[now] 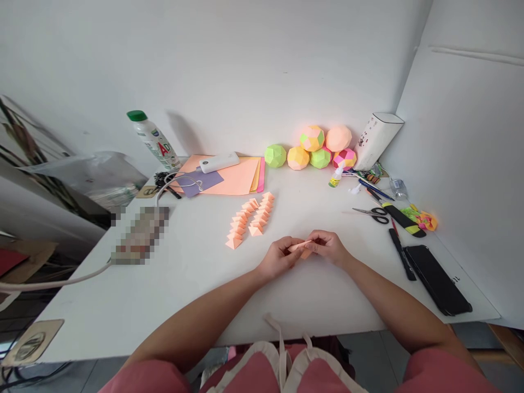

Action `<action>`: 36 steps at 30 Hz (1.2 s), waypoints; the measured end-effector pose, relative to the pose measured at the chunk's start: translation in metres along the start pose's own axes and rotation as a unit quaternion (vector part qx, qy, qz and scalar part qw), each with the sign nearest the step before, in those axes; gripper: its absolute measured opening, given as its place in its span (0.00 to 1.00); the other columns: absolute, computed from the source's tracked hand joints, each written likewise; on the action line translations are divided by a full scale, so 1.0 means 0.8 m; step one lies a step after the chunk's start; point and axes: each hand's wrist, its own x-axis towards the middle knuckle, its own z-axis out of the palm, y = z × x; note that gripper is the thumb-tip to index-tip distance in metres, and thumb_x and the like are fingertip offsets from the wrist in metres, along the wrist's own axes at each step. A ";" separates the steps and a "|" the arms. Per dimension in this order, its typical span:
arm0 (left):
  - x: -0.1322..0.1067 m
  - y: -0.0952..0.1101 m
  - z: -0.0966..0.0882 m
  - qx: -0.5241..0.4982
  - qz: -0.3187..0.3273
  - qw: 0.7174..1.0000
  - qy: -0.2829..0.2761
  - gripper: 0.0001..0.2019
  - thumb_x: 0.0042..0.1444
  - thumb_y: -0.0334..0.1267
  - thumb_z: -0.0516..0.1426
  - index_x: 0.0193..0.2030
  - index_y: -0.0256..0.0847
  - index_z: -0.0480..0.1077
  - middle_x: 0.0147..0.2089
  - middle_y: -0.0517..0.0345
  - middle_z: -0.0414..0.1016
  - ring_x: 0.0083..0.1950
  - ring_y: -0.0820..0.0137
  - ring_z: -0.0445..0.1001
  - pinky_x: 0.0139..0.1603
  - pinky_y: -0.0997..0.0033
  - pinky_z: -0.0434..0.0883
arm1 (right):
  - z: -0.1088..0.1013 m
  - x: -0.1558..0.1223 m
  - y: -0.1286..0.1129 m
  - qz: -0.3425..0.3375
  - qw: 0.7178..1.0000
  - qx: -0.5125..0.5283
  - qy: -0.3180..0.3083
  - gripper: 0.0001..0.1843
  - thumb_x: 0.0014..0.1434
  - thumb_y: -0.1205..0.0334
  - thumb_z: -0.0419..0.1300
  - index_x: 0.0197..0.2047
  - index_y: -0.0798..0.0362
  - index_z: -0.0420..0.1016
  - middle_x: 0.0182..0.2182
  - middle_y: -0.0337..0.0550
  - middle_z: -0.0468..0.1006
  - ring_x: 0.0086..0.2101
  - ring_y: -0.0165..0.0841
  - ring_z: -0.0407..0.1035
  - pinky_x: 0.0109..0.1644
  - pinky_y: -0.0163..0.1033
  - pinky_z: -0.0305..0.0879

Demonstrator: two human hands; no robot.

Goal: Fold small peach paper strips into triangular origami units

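Note:
Both of my hands meet over the middle of the white table and pinch a small peach folded paper piece between them. My left hand grips its left end with closed fingers. My right hand holds the right end, fingers curled round it. Just beyond my hands lie two rows of several folded peach paper units.
Coloured paper balls sit at the back by a white box. Paper sheets, a power bank and a bottle are back left. Scissors, pens, a glue bottle and a phone lie right.

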 end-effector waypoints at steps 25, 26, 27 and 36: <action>0.001 -0.006 -0.001 0.050 0.034 0.998 -0.021 0.19 0.56 0.50 0.51 0.44 0.38 0.73 0.24 0.63 0.59 0.21 0.79 0.58 0.21 0.77 0.57 | -0.003 0.002 0.000 0.015 0.999 0.036 0.000 0.10 0.49 0.56 0.64 0.28 0.55 0.73 0.24 0.38 0.70 0.24 0.27 0.62 0.26 0.34 0.61; 0.001 -0.006 -0.001 0.051 0.033 0.998 -0.020 0.19 0.56 0.50 0.51 0.44 0.38 0.73 0.24 0.63 0.59 0.21 0.79 0.58 0.20 0.77 0.57 | -0.003 0.001 -0.001 0.016 0.999 0.036 0.000 0.10 0.49 0.56 0.64 0.28 0.55 0.73 0.24 0.38 0.70 0.24 0.27 0.62 0.26 0.34 0.61; 0.001 -0.006 -0.001 0.051 0.032 0.998 -0.019 0.19 0.56 0.51 0.51 0.44 0.39 0.73 0.24 0.63 0.59 0.21 0.79 0.57 0.20 0.77 0.57 | -0.003 0.001 -0.002 0.018 0.999 0.035 0.000 0.10 0.48 0.56 0.64 0.28 0.55 0.73 0.24 0.38 0.70 0.24 0.27 0.62 0.26 0.34 0.61; 0.000 -0.005 -0.001 0.054 0.024 0.998 -0.024 0.20 0.56 0.51 0.51 0.44 0.38 0.72 0.21 0.64 0.58 0.20 0.79 0.55 0.20 0.77 0.55 | -0.004 0.002 0.003 0.017 0.999 0.044 -0.001 0.10 0.48 0.57 0.65 0.28 0.55 0.74 0.23 0.38 0.70 0.24 0.27 0.63 0.26 0.33 0.61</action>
